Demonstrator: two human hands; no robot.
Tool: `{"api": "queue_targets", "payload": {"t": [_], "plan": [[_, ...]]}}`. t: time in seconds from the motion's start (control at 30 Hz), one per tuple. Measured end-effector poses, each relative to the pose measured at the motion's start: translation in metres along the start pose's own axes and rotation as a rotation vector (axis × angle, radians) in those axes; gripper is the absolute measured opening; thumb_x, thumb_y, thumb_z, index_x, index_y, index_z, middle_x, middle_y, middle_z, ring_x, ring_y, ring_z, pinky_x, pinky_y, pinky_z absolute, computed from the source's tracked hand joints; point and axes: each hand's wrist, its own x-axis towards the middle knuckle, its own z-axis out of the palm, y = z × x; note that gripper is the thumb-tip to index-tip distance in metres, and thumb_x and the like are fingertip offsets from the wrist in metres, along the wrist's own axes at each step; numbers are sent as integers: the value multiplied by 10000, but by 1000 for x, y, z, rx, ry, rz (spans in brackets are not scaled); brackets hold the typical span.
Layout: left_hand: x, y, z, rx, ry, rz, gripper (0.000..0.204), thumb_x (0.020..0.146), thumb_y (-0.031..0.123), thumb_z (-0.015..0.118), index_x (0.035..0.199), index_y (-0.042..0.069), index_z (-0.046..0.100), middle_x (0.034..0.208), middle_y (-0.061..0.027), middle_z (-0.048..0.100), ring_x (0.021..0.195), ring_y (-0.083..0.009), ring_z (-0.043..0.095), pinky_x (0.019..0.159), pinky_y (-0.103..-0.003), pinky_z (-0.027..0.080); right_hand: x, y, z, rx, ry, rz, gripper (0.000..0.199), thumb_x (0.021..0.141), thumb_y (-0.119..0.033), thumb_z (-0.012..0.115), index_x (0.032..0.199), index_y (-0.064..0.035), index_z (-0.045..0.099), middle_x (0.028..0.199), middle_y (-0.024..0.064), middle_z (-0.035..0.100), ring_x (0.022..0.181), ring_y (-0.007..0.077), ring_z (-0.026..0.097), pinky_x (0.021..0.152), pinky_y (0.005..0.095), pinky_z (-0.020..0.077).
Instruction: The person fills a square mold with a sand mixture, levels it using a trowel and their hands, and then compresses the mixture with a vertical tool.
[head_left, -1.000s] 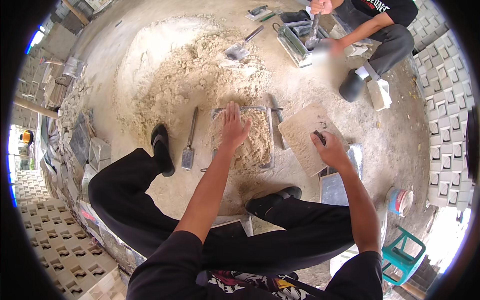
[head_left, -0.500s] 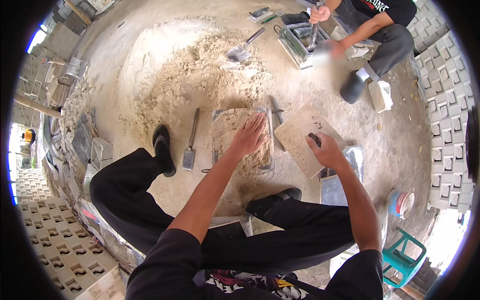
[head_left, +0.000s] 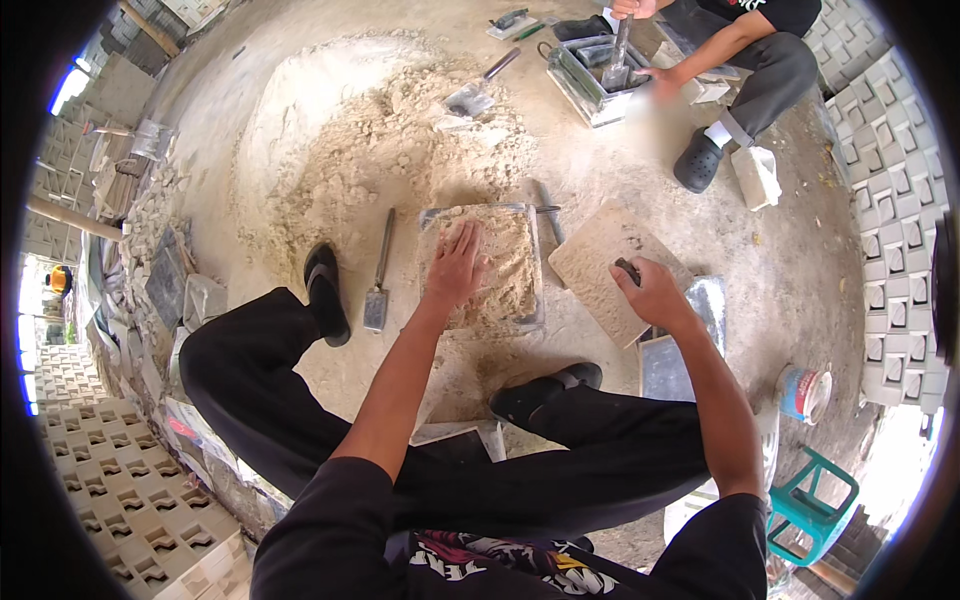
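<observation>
Bright, even daylight over the sandy floor (head_left: pixel 300 140), shadows soft, glare blowing out the openings at the left and lower right rim, fisheye bending every edge into a black surround, centre sharp.

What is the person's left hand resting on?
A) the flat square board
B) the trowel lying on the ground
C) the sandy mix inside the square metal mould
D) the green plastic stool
C: the left hand lies palm down on the sandy mix filling the metal mould, fingers spread.
</observation>
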Motion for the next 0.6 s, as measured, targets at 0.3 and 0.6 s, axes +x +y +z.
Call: {"api": "queue_targets", "payload": {"t": [0.3, 0.6], "plan": [[10, -26, 5, 23, 44, -105, 684, 982, 396, 426, 1507, 12, 217, 1574, -152, 220, 1470, -280, 173, 1197, -460, 129, -1, -1, 1, 5, -28, 24, 467, 927, -405, 578, 869, 57, 617, 844, 300, 636, 863, 465, 619, 759, 490, 474], [-42, -13, 0, -222, 45, -124, 693, 975, 358, 442, 1511, 1, 188, 1568, -200, 199, 1458, -356, 180, 1184, -474, 153, 6, -3, 5, 4, -45, -16, 462, 923, -399, 582, 863, 59, 614, 834, 300, 636, 852, 466, 621, 749, 493, 476]]}}
